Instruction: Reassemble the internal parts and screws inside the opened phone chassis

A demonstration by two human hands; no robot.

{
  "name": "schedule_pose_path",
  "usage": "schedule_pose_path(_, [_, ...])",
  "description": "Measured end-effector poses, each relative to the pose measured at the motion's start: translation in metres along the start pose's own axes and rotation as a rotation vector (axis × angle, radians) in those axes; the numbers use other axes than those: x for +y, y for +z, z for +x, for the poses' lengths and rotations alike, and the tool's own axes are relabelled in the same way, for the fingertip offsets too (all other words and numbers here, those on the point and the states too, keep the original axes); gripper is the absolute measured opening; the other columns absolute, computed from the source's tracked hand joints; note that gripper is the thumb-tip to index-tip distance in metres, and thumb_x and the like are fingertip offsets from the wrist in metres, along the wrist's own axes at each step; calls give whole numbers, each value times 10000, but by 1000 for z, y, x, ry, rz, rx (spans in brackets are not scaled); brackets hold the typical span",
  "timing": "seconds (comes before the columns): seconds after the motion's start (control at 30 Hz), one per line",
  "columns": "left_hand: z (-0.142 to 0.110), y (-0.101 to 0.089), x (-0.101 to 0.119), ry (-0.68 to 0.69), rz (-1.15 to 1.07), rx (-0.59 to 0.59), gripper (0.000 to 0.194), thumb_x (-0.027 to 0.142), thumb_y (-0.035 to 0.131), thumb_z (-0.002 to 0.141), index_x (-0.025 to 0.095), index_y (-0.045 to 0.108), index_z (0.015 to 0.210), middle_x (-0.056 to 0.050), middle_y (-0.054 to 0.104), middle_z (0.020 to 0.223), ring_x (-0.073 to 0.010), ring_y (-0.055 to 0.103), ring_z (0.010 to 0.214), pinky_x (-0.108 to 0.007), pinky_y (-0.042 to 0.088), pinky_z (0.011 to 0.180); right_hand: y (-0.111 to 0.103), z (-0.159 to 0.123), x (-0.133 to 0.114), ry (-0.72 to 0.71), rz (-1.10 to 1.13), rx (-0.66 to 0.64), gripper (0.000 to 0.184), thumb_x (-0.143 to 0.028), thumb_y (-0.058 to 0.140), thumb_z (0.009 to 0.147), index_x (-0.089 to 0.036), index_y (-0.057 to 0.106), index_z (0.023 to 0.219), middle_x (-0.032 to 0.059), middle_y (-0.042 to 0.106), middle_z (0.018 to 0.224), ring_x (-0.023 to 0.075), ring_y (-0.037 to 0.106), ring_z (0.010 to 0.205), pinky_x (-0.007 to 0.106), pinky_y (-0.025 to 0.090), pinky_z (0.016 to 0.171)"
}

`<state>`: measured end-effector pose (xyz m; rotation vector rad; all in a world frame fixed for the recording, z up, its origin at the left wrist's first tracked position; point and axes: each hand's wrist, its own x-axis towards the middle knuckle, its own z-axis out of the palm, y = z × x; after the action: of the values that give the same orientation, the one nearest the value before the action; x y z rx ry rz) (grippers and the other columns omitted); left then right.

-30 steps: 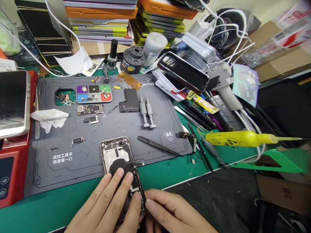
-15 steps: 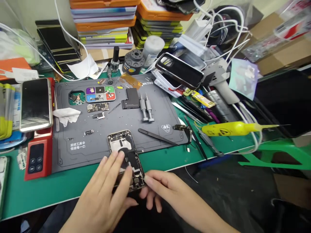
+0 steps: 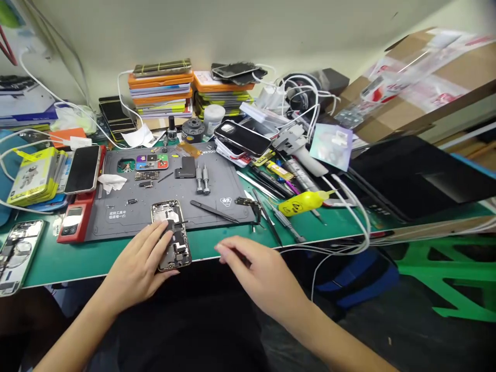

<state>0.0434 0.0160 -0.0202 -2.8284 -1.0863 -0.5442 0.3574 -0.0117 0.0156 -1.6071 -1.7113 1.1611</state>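
An opened phone housing [image 3: 179,235] with its inner parts showing lies over the mat's front edge and sticks out toward me. My left hand [image 3: 141,261] grips it, fingers flat across the left side and thumb beneath the lower end. To the right of the phone, apart from it, hovers my right hand [image 3: 258,271] with curled fingers and the thumb close to the index. Whether anything is between those fingertips cannot be made out. Black tweezers [image 3: 214,212] rest on the mat just beyond. Farther back are a phone battery [image 3: 185,167], a logic board [image 3: 147,176] and two small screwdrivers [image 3: 202,180].
The grey mat [image 3: 135,225] also bears a coloured parts tray [image 3: 152,161] and crumpled tissue [image 3: 112,182]. Pens, tools and a yellow squeeze bottle [image 3: 300,203] crowd the right. A red device [image 3: 72,222] and another opened phone [image 3: 19,256] are at left. Stacked boxes [image 3: 160,93] line the wall.
My right hand has left the phone's lower right corner and moved off to the right, its fingers drawing in. The left hand stays on the phone. The view has tilted up.
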Motion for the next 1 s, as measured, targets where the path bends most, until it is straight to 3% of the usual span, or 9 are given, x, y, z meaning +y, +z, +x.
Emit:
schedule_pose_path(0.13, [5,-10,-4,10,1,-35,650,493,732,1177,177,566,1720,-223,644,1756,-402,694,1582,-630,670,1235,-17,35,-9,-159,-262,166,259,-290,567,1204,-215,813,1184,145,845,1234,349,796,1149,487,583,1041])
schedule_pose_path(0.27, [9,-17,-9,30,11,-87,697,574,631,1206,76,558,1688,-262,697,1697,-393,688,1571,-563,633,1264,-15,74,-13,-236,-450,176,150,-187,725,1134,-154,821,1244,182,827,1228,401,798,1142,515,628,969])
schedule_pose_path(0.37, [9,-19,-11,39,5,-133,709,582,615,1207,48,564,1671,-261,709,1687,-388,642,1593,-514,549,1315,-9,88,-9,-293,-521,145,99,-163,748,1121,-154,817,1192,164,827,1181,376,814,1022,480,648,836])
schedule_pose_path(0.5, [9,-22,-12,18,-37,-209,704,547,631,1207,45,546,1693,-267,672,1722,-391,556,1655,-504,446,1371,-10,91,-1,-365,-540,127,118,-149,692,1146,-170,796,1198,114,830,1115,319,820,869,438,641,695])
schedule_pose_path(0.63, [10,-25,-11,-5,-85,-270,677,501,633,1214,51,536,1710,-281,642,1741,-405,498,1695,-532,403,1387,-16,92,3,-413,-532,161,172,-164,615,1187,-144,775,1246,136,833,1107,311,818,820,439,632,632])
schedule_pose_path(0.77, [10,-26,-11,-17,-128,-280,624,483,619,1226,67,567,1688,-274,662,1709,-396,483,1698,-538,364,1402,-17,90,3,-460,-515,210,209,-151,591,1204,-119,758,1325,161,843,1153,322,835,926,461,676,736])
schedule_pose_path(0.87, [10,-22,-11,-36,-162,-256,582,480,616,1228,94,620,1664,-242,641,1742,-375,469,1710,-511,294,1448,-15,83,0,-511,-481,172,185,-121,613,1192,-139,768,1291,123,854,1114,285,830,937,435,685,789])
schedule_pose_path(1.0, [6,-10,-12,-30,-198,-221,567,438,663,1206,121,650,1676,-197,463,1917,-364,444,1740,-493,208,1503,-12,77,-7,-494,-419,79,260,-62,613,1159,-145,777,1343,87,861,1126,234,832,951,380,706,842])
